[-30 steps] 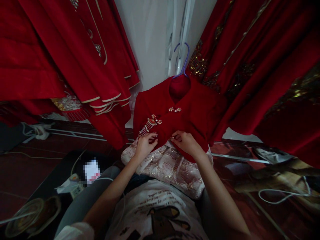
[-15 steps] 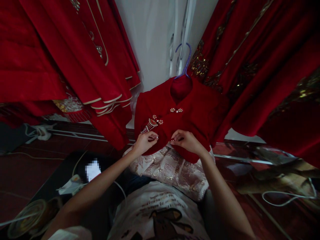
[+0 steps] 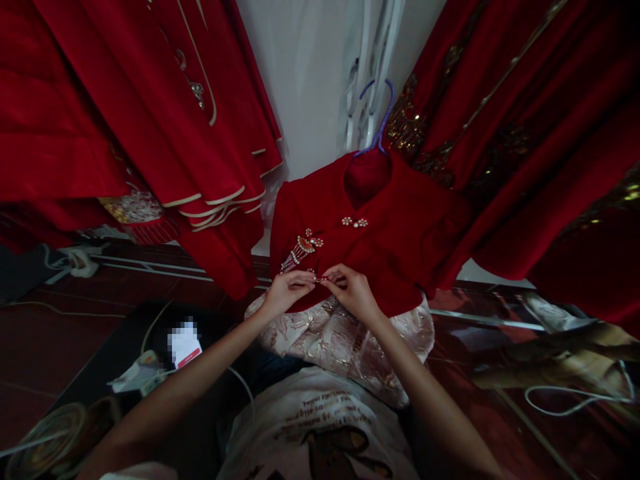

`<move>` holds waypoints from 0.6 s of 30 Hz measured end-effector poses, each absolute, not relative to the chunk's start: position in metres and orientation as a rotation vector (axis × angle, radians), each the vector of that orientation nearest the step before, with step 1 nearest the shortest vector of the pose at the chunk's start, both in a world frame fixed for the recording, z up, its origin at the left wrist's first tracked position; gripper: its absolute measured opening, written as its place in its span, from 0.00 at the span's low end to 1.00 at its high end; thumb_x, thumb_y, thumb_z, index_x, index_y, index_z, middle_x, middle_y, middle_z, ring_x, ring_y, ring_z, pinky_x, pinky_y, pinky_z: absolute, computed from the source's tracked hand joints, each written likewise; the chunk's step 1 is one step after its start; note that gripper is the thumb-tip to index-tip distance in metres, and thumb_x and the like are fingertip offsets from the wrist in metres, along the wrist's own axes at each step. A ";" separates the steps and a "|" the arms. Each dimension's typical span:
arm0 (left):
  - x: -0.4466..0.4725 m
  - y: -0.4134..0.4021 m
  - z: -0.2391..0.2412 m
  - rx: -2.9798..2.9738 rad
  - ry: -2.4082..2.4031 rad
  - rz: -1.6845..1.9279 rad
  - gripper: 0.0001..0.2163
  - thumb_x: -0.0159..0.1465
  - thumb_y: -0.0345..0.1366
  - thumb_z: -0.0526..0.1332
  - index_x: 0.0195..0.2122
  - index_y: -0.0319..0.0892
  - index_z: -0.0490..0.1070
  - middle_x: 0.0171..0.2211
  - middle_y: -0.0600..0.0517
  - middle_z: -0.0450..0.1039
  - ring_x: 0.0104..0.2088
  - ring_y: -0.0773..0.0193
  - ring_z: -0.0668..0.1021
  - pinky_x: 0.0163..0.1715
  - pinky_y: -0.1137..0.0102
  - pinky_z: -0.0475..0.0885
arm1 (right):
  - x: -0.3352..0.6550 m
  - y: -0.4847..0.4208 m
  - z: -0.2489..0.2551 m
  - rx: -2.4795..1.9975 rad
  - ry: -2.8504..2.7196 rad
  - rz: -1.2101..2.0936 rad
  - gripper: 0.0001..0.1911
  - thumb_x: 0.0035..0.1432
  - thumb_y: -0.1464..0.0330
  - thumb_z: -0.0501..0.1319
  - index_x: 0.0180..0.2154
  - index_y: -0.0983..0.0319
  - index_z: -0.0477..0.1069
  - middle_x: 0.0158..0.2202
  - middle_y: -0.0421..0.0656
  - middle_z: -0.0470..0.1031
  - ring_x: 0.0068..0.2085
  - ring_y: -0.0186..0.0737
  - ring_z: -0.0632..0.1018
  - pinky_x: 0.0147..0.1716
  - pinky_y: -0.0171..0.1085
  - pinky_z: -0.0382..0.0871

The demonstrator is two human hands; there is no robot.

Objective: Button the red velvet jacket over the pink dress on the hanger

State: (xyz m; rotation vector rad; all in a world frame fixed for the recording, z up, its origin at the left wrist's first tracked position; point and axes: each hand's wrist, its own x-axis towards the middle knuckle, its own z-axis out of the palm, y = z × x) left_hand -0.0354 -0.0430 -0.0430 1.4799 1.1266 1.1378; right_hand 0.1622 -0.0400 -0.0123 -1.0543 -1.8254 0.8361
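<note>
A red jacket (image 3: 400, 220) on a purple hanger (image 3: 381, 123) lies before me, its lower edge over a pale brocade cloth (image 3: 350, 333) on my lap. Near the hem, my left hand (image 3: 290, 291) and my right hand (image 3: 350, 287) meet, each in a pinch. Between their fingertips is a small beaded clasp (image 3: 320, 279), each hand at one end; whether its halves are joined I cannot tell. Higher on the front sits a beaded flower clasp (image 3: 355, 222). A tasselled brooch (image 3: 303, 248) lies just above my left hand.
Red garments with trim (image 3: 200, 153) hang at left, and red garments with gold sequins (image 3: 500, 153) at right. A phone-like lit screen (image 3: 185, 343), a white plug block (image 3: 143, 373) and a round plastic tub (image 3: 47, 433) lie at lower left. A white cord (image 3: 575, 400) is at right.
My right hand has moved left to meet my left hand, bringing its end of the clasp along. The jacket's right front has shifted with it. My left hand stays nearly in place.
</note>
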 end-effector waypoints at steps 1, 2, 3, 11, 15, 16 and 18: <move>-0.034 -0.044 -0.043 1.473 1.121 1.136 0.15 0.53 0.38 0.69 0.40 0.38 0.76 0.39 0.46 0.80 0.39 0.62 0.82 0.45 0.64 0.78 | 0.163 -0.040 -0.013 -1.054 -1.830 0.839 0.05 0.57 0.66 0.62 0.37 0.60 0.73 0.33 0.40 0.76 0.35 0.34 0.77 0.34 0.32 0.73; -0.032 -0.044 -0.042 1.465 1.118 1.136 0.15 0.53 0.38 0.69 0.41 0.38 0.76 0.39 0.46 0.80 0.39 0.62 0.82 0.45 0.64 0.78 | 0.163 -0.040 -0.013 -1.053 -1.832 0.841 0.05 0.57 0.66 0.62 0.37 0.60 0.73 0.33 0.40 0.76 0.35 0.34 0.77 0.34 0.32 0.73; -0.030 -0.045 -0.042 1.458 1.121 1.138 0.15 0.54 0.38 0.68 0.41 0.38 0.76 0.40 0.46 0.80 0.39 0.62 0.82 0.46 0.64 0.78 | 0.163 -0.040 -0.013 -1.054 -1.829 0.840 0.05 0.58 0.66 0.62 0.37 0.60 0.72 0.33 0.40 0.76 0.35 0.34 0.77 0.34 0.32 0.73; -0.022 -0.039 -0.043 1.472 1.208 1.229 0.13 0.53 0.39 0.69 0.36 0.37 0.77 0.36 0.45 0.81 0.35 0.62 0.82 0.42 0.65 0.79 | 0.151 -0.041 -0.030 -1.125 -1.699 0.690 0.06 0.60 0.66 0.59 0.38 0.60 0.71 0.35 0.42 0.76 0.35 0.35 0.77 0.38 0.35 0.74; -0.021 -0.037 -0.043 1.480 1.214 1.225 0.13 0.54 0.39 0.68 0.37 0.36 0.77 0.36 0.45 0.81 0.35 0.61 0.82 0.41 0.66 0.78 | 0.147 -0.045 -0.032 -1.160 -1.711 0.610 0.06 0.61 0.67 0.57 0.38 0.60 0.71 0.36 0.43 0.75 0.36 0.36 0.76 0.40 0.36 0.73; -0.021 -0.037 -0.043 1.478 1.210 1.226 0.13 0.53 0.39 0.68 0.37 0.36 0.77 0.36 0.45 0.81 0.35 0.62 0.82 0.41 0.66 0.79 | 0.147 -0.046 -0.031 -1.165 -1.721 0.598 0.06 0.62 0.67 0.57 0.38 0.60 0.71 0.36 0.43 0.75 0.36 0.36 0.76 0.40 0.36 0.73; -0.020 -0.037 -0.043 1.480 1.210 1.230 0.12 0.53 0.37 0.68 0.36 0.37 0.77 0.35 0.46 0.81 0.35 0.62 0.82 0.40 0.67 0.79 | 0.147 -0.047 -0.030 -1.170 -1.738 0.585 0.06 0.62 0.67 0.57 0.38 0.60 0.71 0.37 0.43 0.75 0.37 0.36 0.76 0.41 0.36 0.73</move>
